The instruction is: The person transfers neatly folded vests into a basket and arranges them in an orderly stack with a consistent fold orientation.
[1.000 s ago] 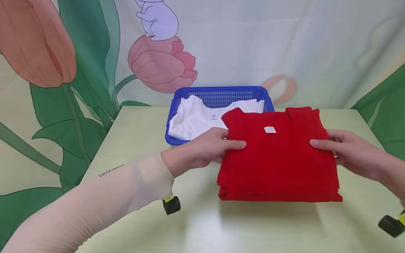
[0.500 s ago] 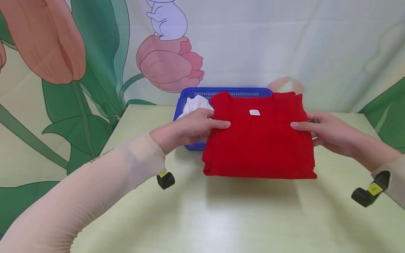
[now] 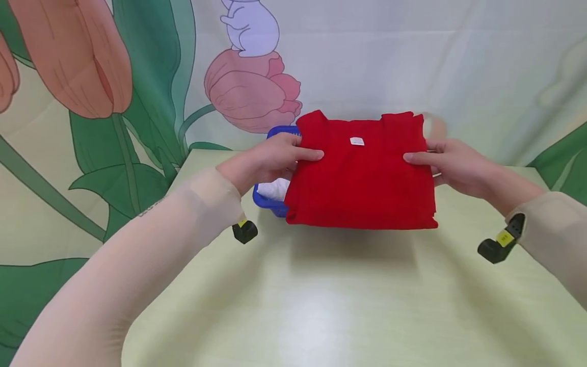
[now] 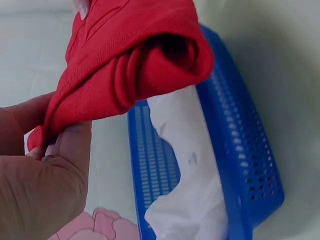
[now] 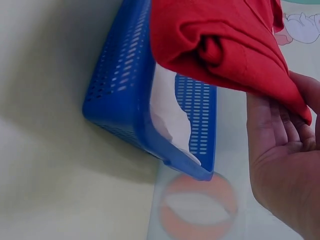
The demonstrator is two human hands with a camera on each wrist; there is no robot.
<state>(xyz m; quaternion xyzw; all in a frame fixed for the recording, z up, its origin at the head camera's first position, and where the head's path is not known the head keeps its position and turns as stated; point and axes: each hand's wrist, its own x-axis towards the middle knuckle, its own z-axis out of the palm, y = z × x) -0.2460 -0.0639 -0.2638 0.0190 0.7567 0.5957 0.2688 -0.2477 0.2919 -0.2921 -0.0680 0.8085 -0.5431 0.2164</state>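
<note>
A folded red shirt (image 3: 362,178) with a small white neck label hangs in the air above the blue basket (image 3: 270,204). My left hand (image 3: 279,155) pinches its left edge, thumb on top and fingers beneath. On the opposite edge my right hand (image 3: 454,165) grips it the same way. Inside the basket lies a white garment (image 4: 190,150), mostly hidden by the shirt in the head view. Both wrist views show the shirt's rolled lower folds over the basket, apart from the white cloth.
The basket stands at the back of a pale green table (image 3: 312,306). Behind it hangs a curtain (image 3: 390,61) printed with tulips and a white animal. Black wrist cameras (image 3: 245,232) sit under both sleeves.
Both hands have carried the red shirt forward and a little left, from in front of the basket to over it. The shirt now covers most of the basket in the head view.
</note>
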